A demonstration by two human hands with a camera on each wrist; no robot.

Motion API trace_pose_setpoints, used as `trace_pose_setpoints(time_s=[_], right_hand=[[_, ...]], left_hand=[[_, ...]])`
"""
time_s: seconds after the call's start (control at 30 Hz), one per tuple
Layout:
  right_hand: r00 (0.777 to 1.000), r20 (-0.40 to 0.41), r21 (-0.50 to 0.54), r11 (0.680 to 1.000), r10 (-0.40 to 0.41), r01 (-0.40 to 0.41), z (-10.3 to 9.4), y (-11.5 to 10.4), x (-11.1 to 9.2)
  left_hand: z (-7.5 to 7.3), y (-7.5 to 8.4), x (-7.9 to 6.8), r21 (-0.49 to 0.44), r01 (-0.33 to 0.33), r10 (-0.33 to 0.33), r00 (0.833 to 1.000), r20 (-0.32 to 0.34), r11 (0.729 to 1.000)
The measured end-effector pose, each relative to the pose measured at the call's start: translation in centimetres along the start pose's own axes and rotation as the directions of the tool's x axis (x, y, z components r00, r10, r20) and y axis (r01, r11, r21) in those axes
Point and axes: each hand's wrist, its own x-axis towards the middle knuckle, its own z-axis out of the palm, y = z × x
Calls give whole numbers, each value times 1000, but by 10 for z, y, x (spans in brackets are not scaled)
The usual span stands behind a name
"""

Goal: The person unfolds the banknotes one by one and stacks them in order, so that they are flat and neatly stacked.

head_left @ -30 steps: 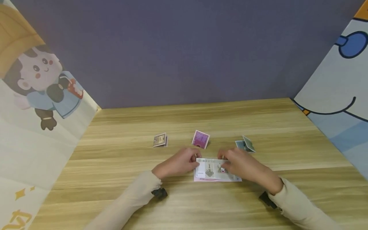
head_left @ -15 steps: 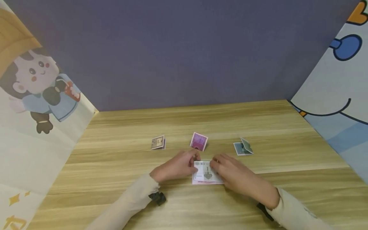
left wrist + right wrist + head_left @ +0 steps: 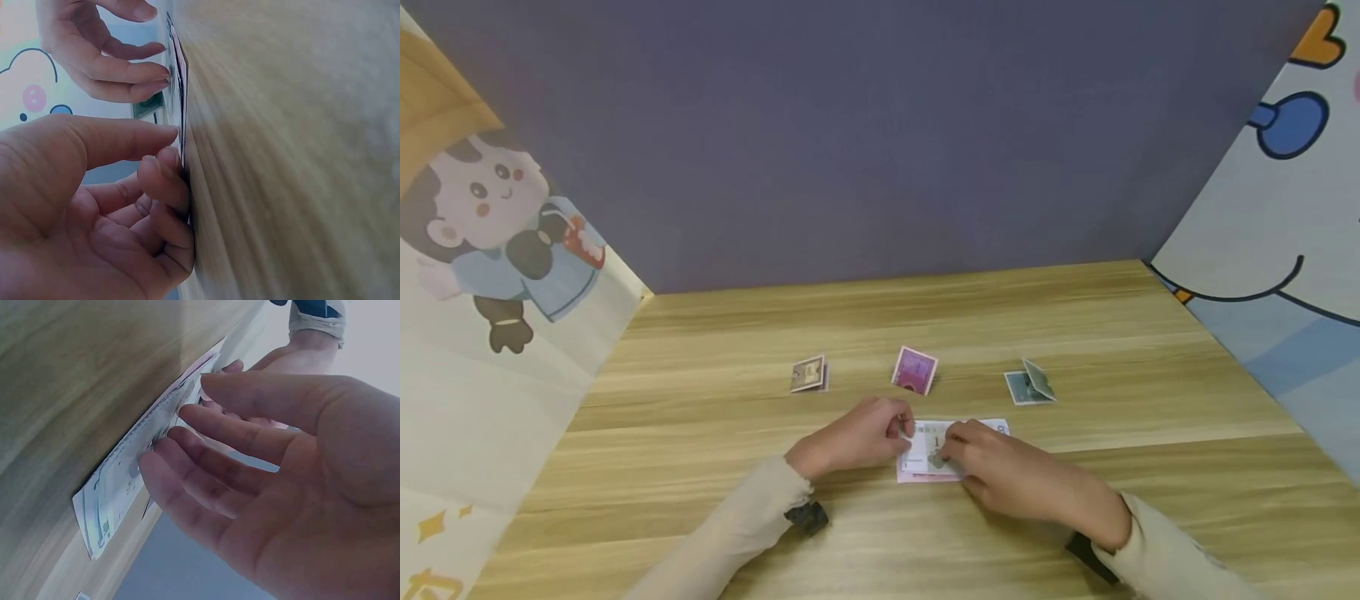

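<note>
A small stack of banknotes (image 3: 916,462), whitish with green print on top and a pink note showing below, lies on the wooden table. At its left end my left hand (image 3: 868,432) pinches the edge between thumb and fingers, as the left wrist view shows close up. My right hand (image 3: 1011,467) lies over the right half, its fingertips touching the top note near the printed figure. Seen from the right wrist, those fingers (image 3: 212,447) are loosely bent against the paper with the thumb apart, and the right ends of several banknotes (image 3: 103,512) fan out slightly.
Behind the hands stand three small folded notes: a brown one (image 3: 808,374) at left, a purple one (image 3: 914,370) in the middle and a blue-green one (image 3: 1030,384) at right. A dark panel (image 3: 887,142) rises at the table's back edge, with printed walls on both sides.
My right hand has slid left from the right end of the banknotes toward their middle, and the right end shows again beyond it. My left hand keeps its place at the left end.
</note>
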Motion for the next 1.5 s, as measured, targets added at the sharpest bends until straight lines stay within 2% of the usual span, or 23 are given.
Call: trace_pose_setpoints(time_s=[0.4, 0.67, 0.87, 1.03, 1.2, 1.3, 1.5], right_hand=[[999, 18, 47, 998, 31, -32, -1, 6, 2], [1000, 13, 55, 998, 1, -2, 0, 10, 6], [1000, -29, 74, 997, -9, 11, 2, 13, 8], [996, -86, 117, 993, 40, -30, -4, 18, 9], [982, -172, 147, 988, 77, -52, -15, 23, 14], [974, -202, 143, 987, 104, -76, -21, 28, 18], [952, -265, 102, 986, 155, -132, -40, 47, 22]], left_hand=[[-2, -2, -1, -6, 3, -3, 1000, 4, 1000], [-1, -5, -1, -17, 6, -6, 1000, 1, 1000], [0, -6, -1, -16, 4, -4, 1000, 4, 1000], [-1, -7, -1, -32, -12, 13, 1000, 21, 999], [-10, -12, -4, -82, 3, 1, 999, 53, 997], [-19, -17, -5, -109, 15, -13, 1000, 22, 994], [-32, -25, 1, -158, 25, -40, 995, -96, 987]])
